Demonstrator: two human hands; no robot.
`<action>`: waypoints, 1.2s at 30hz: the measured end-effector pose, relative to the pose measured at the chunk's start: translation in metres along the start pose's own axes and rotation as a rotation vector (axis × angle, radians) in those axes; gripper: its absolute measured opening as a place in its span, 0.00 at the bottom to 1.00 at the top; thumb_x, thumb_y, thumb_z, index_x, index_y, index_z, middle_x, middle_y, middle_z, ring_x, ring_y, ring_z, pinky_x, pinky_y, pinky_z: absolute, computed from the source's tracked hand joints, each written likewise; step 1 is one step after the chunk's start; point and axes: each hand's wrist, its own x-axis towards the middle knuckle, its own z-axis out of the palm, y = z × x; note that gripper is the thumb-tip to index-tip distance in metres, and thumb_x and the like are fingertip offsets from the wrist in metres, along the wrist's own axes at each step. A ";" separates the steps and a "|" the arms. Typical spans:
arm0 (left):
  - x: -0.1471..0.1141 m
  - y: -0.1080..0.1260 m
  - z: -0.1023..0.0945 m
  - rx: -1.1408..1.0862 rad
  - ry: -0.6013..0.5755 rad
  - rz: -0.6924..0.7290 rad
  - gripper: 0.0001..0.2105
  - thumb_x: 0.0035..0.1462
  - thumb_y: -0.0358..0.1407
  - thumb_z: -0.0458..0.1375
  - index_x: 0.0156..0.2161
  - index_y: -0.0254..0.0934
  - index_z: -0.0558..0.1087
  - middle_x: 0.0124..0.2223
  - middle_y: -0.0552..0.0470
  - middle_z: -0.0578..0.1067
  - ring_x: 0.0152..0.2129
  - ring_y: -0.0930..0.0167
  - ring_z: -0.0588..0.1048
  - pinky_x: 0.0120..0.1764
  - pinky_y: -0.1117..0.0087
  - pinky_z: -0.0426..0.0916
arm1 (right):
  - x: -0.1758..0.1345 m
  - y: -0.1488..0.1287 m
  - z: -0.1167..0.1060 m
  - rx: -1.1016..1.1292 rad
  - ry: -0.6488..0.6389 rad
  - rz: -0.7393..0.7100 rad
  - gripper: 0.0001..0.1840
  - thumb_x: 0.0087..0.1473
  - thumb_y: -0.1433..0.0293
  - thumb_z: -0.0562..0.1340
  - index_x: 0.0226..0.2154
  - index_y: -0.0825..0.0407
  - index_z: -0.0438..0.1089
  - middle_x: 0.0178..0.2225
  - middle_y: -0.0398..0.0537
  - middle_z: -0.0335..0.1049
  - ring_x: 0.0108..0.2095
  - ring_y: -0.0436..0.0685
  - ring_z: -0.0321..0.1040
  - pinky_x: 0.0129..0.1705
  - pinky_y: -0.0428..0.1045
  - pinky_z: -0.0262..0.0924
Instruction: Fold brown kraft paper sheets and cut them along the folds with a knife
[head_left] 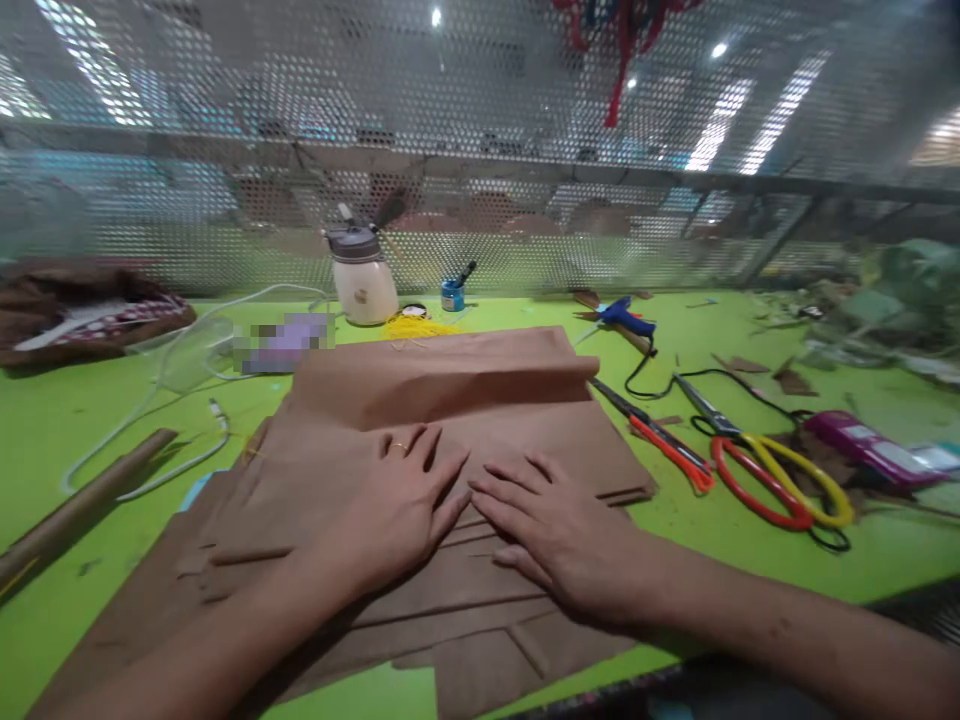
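A stack of brown kraft paper sheets (pixel 525 440) lies across the middle of the table, its top sheet folded into a soft roll along the far side. My left hand (pixel 401 490) rests on the paper with fingers spread, a thin ring on one of them. Close beside it, my right hand (pixel 540 515) presses flat on the same paper, fingers stretched out toward the left. The fingertips of both hands nearly meet. Neither hand grips anything. My forearms cover part of the lower sheets.
On the green table (pixel 675 610), scissors (pixel 761 480) with red and yellow handles, a second slim tool with an orange handle (pixel 675 450), a glue gun (pixel 626 315) and a purple box (pixel 862 450) lie right. Behind stand a white jug (pixel 365 285) and blue bottle (pixel 452 293). A brown tube (pixel 82 510) lies left.
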 end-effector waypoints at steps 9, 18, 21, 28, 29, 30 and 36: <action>0.002 -0.007 0.012 -0.002 0.083 0.028 0.21 0.63 0.46 0.45 0.52 0.38 0.71 0.56 0.35 0.67 0.52 0.52 0.65 0.49 0.47 0.61 | -0.003 0.003 -0.011 -0.009 -0.070 -0.074 0.31 0.64 0.55 0.46 0.63 0.55 0.50 0.65 0.57 0.49 0.65 0.65 0.38 0.61 0.68 0.40; 0.006 -0.007 0.012 0.065 0.049 0.039 0.22 0.62 0.45 0.45 0.54 0.37 0.70 0.57 0.34 0.65 0.51 0.49 0.64 0.48 0.47 0.60 | -0.025 0.012 -0.014 -0.016 -0.108 0.009 0.35 0.63 0.51 0.43 0.63 0.55 0.50 0.66 0.54 0.47 0.66 0.64 0.38 0.63 0.66 0.38; 0.006 -0.005 0.009 0.065 0.027 0.035 0.24 0.63 0.47 0.43 0.55 0.37 0.69 0.57 0.34 0.65 0.52 0.50 0.64 0.48 0.47 0.59 | -0.051 0.023 -0.013 -0.043 -0.115 0.084 0.37 0.62 0.50 0.45 0.63 0.56 0.50 0.66 0.55 0.44 0.66 0.63 0.38 0.64 0.65 0.36; 0.006 -0.002 0.003 0.098 -0.029 0.026 0.25 0.64 0.47 0.41 0.56 0.36 0.67 0.58 0.34 0.64 0.52 0.51 0.64 0.48 0.48 0.59 | -0.109 0.046 -0.003 -0.130 0.011 0.191 0.38 0.61 0.55 0.51 0.65 0.59 0.44 0.66 0.59 0.44 0.67 0.61 0.36 0.64 0.65 0.41; 0.005 -0.002 0.004 0.094 -0.021 0.026 0.25 0.64 0.47 0.41 0.56 0.36 0.68 0.58 0.34 0.64 0.51 0.50 0.64 0.48 0.49 0.59 | -0.114 0.048 -0.002 -0.140 0.034 0.198 0.37 0.61 0.55 0.52 0.65 0.59 0.44 0.66 0.60 0.44 0.66 0.61 0.37 0.63 0.65 0.43; 0.005 -0.002 0.004 0.089 -0.013 0.024 0.25 0.64 0.47 0.41 0.56 0.37 0.68 0.57 0.34 0.64 0.51 0.50 0.64 0.48 0.49 0.59 | -0.117 0.048 -0.002 -0.150 0.053 0.204 0.37 0.61 0.56 0.52 0.65 0.58 0.44 0.65 0.60 0.45 0.66 0.62 0.38 0.63 0.65 0.45; 0.003 -0.003 0.007 0.059 0.040 0.008 0.24 0.63 0.48 0.42 0.55 0.39 0.69 0.57 0.36 0.66 0.51 0.52 0.65 0.49 0.49 0.59 | -0.124 0.050 0.004 -0.245 0.101 0.236 0.34 0.60 0.57 0.54 0.62 0.59 0.52 0.64 0.62 0.50 0.65 0.64 0.43 0.61 0.65 0.50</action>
